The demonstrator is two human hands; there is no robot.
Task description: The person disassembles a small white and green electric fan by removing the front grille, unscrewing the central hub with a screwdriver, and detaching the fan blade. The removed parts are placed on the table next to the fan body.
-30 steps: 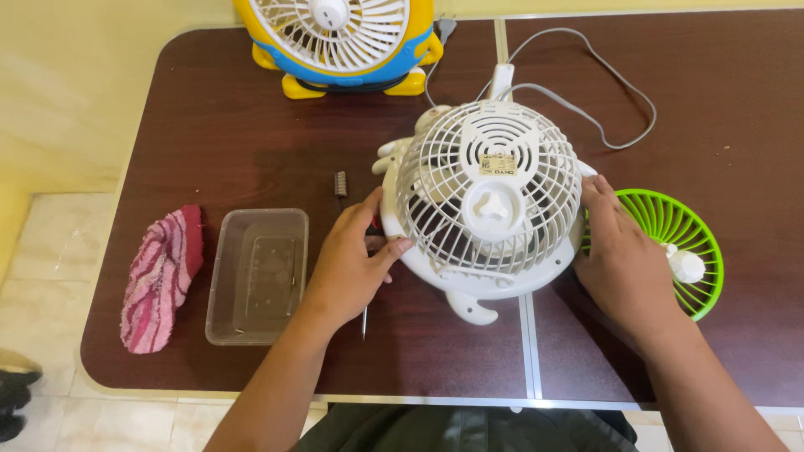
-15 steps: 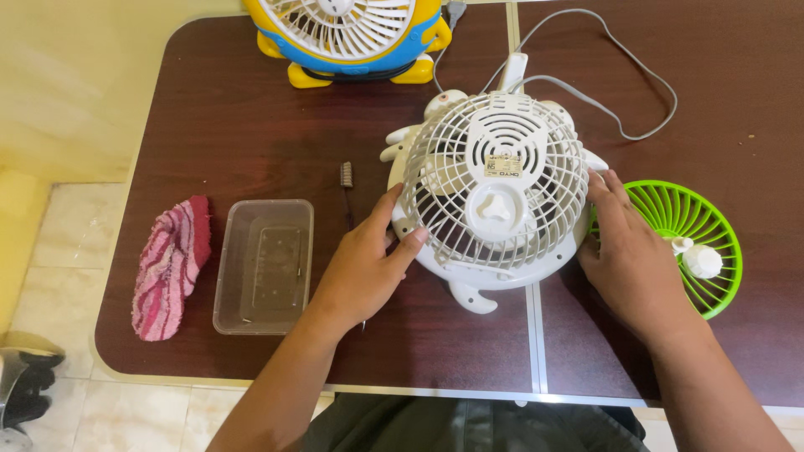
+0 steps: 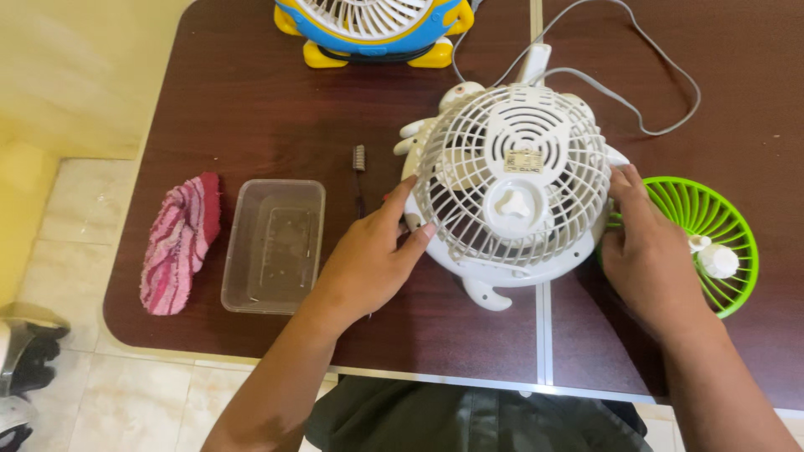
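A small white table fan point(image 3: 515, 188) lies face down on the dark brown table point(image 3: 251, 109), its rear grille and a knob pointing up. My left hand point(image 3: 373, 255) grips the fan's left rim, thumb against the grille. My right hand point(image 3: 653, 255) holds the right rim. A grey cord point(image 3: 645, 79) runs from the fan toward the back right.
A green fan grille point(image 3: 712, 238) with a white cap lies right of my right hand. A clear plastic tray point(image 3: 275, 244) and a pink striped cloth point(image 3: 178, 243) sit at left. A thin tool point(image 3: 359, 172) lies near my left hand. A yellow-blue fan point(image 3: 373, 29) stands at the back.
Both hands keep their hold on the white fan. My left hand has shifted closer onto the grille. The view has slid, so everything sits further right and up.
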